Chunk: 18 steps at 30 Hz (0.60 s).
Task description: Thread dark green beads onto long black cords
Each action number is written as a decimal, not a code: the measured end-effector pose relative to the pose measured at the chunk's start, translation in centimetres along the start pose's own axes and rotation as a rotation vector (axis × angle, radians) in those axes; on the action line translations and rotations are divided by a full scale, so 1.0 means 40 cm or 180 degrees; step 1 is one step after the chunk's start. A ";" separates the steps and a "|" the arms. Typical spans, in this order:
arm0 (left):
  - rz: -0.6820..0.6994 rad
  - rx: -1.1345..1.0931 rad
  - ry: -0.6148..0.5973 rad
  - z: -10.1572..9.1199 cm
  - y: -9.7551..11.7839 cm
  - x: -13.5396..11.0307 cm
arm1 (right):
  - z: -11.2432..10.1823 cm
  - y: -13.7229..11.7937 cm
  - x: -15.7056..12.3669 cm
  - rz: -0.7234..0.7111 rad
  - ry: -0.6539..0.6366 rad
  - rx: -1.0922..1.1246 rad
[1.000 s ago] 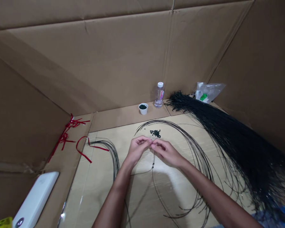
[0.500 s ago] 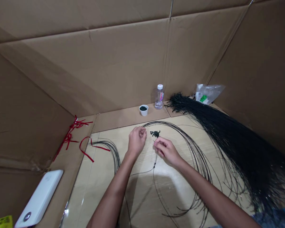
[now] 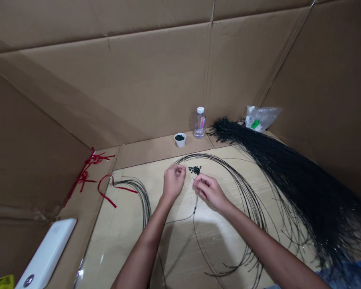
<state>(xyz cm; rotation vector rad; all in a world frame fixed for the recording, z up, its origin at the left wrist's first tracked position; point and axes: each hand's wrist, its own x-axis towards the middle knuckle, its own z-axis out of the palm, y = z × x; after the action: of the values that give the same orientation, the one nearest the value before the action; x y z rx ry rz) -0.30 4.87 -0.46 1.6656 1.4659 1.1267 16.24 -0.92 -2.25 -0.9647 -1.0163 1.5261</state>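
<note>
My right hand (image 3: 209,192) pinches a thin black cord (image 3: 196,199) at its fingertips, and a small dark bead (image 3: 195,210) sits on the cord just below. My left hand (image 3: 173,181) has its fingertips drawn together close by, and nothing shows between them. Just above both hands lies a small heap of dark green beads (image 3: 194,170) on the pale board (image 3: 180,257). Long black cords (image 3: 249,196) curve across the board around my hands. Another group of cords (image 3: 142,196) arcs to the left of my left forearm.
A thick bundle of black cords (image 3: 301,184) spreads along the right. At the back stand a white cup of dark beads (image 3: 179,139), a water bottle (image 3: 199,123) and a plastic bag (image 3: 260,119). Red ribbon (image 3: 86,174) lies left, near a white power bank (image 3: 46,257). Cardboard walls (image 3: 108,80) surround everything.
My hands, touching at the fingertips a second ago, have parted, with the left drawn back leftward. The camera view has shifted slightly.
</note>
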 end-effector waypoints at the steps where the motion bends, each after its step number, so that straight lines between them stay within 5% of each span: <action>1: -0.0326 -0.0470 -0.0077 0.002 0.006 -0.014 | 0.000 -0.002 0.000 -0.0012 -0.0004 -0.0005; 6: -0.1432 -0.1995 -0.0495 0.002 0.024 -0.081 | 0.004 -0.013 -0.005 -0.0028 0.0012 -0.0125; 18: -0.1320 -0.2098 -0.0704 -0.010 0.032 -0.105 | 0.002 -0.021 -0.015 -0.0075 0.0087 -0.0680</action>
<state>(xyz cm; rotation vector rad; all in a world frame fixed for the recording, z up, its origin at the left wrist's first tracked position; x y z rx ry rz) -0.14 0.51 0.06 0.9413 1.0670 1.0020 16.51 -1.42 -1.37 -1.1145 -1.1844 1.4008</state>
